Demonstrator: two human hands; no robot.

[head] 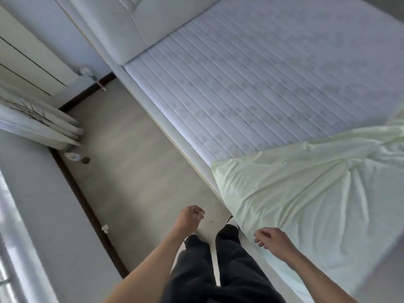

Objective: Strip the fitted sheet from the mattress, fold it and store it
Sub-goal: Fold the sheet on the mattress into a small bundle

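**Inspector:** Standing beside the bed, the person is recorded in the head view at the near side of the mattress point(251, 88). What is noted of the fitted sheet?

**Assessor:** The fitted sheet point(306, 193), pale green, is found pulled back from the head end. It is gathered in creases over the near part of the mattress and remains draped over the near corner and side. The quilted surface beyond it is laid bare up to the headboard point(122, 29). It is judged that the far corners are already released, which accounts for the bunching toward the foot end.

**Inspector:** And the hands?

**Assessor:** Nothing is held by either. The left hand point(191, 217) is carried over the floor point(131, 171), fingers loosely curled, apart from the cloth. The right hand point(270, 239) is held just at the sheet's edge on the side of the mattress, fingers relaxed and partly curled; whether the cloth is touched cannot be told, but no pinch is seen.

**Inspector:** Why is the right hand placed so?

**Assessor:** It is judged to be set for taking hold of the hem where the near corner is still covered, so that it can be lifted free.

**Inspector:** Progress?

**Assessor:** Stripping is assessed as roughly half done; folding and storing are not yet begun. A caught elastic at the remaining corners is noted as the likely hindrance.
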